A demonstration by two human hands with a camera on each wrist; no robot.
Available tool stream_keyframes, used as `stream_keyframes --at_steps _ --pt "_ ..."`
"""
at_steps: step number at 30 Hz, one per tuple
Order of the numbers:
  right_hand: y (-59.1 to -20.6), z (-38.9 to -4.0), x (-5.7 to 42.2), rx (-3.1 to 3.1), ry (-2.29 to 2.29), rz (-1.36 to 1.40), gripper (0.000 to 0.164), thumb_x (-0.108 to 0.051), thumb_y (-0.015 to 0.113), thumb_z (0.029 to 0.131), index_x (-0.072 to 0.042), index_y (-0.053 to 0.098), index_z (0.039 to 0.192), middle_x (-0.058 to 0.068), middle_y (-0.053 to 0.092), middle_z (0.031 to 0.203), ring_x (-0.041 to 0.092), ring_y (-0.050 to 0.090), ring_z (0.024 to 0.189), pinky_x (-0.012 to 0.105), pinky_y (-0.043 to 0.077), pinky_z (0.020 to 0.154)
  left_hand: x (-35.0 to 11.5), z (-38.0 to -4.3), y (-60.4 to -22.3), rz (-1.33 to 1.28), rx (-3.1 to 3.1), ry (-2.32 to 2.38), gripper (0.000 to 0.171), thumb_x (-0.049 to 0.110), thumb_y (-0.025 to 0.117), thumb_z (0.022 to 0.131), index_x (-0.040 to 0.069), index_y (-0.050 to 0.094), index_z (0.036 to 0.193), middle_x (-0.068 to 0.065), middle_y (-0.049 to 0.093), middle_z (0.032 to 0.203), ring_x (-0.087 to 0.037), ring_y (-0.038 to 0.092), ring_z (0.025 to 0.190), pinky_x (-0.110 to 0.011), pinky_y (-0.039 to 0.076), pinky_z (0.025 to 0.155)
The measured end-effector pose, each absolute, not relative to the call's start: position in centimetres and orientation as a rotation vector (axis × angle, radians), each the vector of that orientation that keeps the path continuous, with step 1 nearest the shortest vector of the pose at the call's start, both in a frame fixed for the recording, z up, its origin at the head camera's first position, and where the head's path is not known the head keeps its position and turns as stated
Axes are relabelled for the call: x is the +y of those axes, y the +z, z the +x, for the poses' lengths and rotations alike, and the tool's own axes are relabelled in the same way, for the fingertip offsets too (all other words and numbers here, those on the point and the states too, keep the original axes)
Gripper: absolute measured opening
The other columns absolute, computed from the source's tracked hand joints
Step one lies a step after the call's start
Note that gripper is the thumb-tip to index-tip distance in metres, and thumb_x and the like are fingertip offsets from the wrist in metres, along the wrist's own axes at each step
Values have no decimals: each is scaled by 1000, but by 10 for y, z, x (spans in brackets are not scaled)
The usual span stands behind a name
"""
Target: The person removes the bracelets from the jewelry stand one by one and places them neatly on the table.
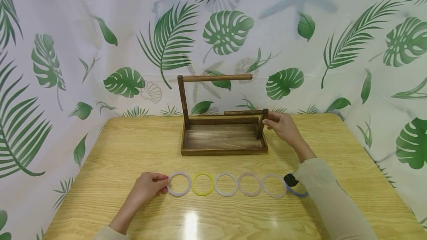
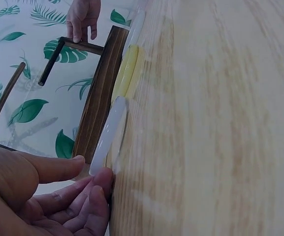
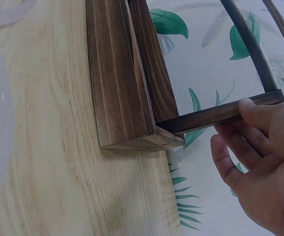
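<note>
My left hand (image 1: pixel 150 187) is at the left end of a row of plastic rings, fingertips touching the edge of the pale lavender ring (image 1: pixel 169 190). In the left wrist view the thumb stands a little apart from that ring (image 2: pixel 108 132). My right hand (image 1: pixel 282 126) pinches the short upright post (image 3: pixel 205 115) of a dark wooden rack, thumb on one side and fingers behind. The rack (image 1: pixel 224 152) has a tray base, one tall arm and one low arm, both bare. Beside the lavender ring lies a yellow ring (image 1: pixel 202 194).
Rightward in the row lie a whitish ring (image 1: pixel 227 195), a pinkish ring (image 1: pixel 250 195), another pale ring (image 1: pixel 275 196) and a blue ring (image 1: pixel 298 194), partly hidden by the right sleeve and a black wrist device (image 1: pixel 291 180). A leaf-patterned curtain (image 1: pixel 133 40) hangs behind the wooden table (image 1: pixel 133 140).
</note>
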State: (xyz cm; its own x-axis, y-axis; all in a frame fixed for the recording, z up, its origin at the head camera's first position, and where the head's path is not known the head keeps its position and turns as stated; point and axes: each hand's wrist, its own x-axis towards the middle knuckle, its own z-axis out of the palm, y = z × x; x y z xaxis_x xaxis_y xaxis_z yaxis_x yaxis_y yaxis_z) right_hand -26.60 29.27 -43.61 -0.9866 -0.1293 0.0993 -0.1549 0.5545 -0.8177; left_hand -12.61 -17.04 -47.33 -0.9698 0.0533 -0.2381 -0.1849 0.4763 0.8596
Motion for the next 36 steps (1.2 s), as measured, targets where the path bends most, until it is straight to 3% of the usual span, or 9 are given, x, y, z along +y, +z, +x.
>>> stream_keyframes --at_steps 9,17,24,32,36 --pt "-437 -267 293 -2736 1473 251 58 -24 62 107 8 44 152 32 54 143 49 65 113 61 51 103 -172 -126 -473 -114 2506 1477 20 6 69 99 -10 74 110 -8 74 82 -18 71 74 -27 61 63" --pt "-436 -266 292 -2747 1439 243 59 -24 62 106 7 44 152 32 54 143 44 68 110 57 53 102 -175 -126 -473 -68 2512 1475 23 7 68 100 -11 73 112 -8 74 83 -19 71 74 -29 62 64" --pt "-437 -266 292 -2732 1474 234 58 -24 62 106 7 44 152 32 54 143 49 65 112 60 52 102 -177 -126 -472 -55 2531 1451 23 9 66 101 -9 74 114 -7 74 87 -18 70 75 -30 61 67" --pt "-436 -266 290 -2746 1438 207 58 -21 62 107 8 43 153 32 53 145 44 68 110 58 54 100 -180 -127 -465 -51 2595 1359 33 23 63 104 -3 73 123 -10 76 104 -23 73 87 -48 60 83" --pt "-434 -265 289 -2760 1433 211 57 -22 61 107 8 44 152 31 54 143 44 68 110 58 52 102 -182 -129 -461 -47 2629 1336 36 26 64 104 0 71 128 -11 76 109 -23 73 91 -49 59 83"
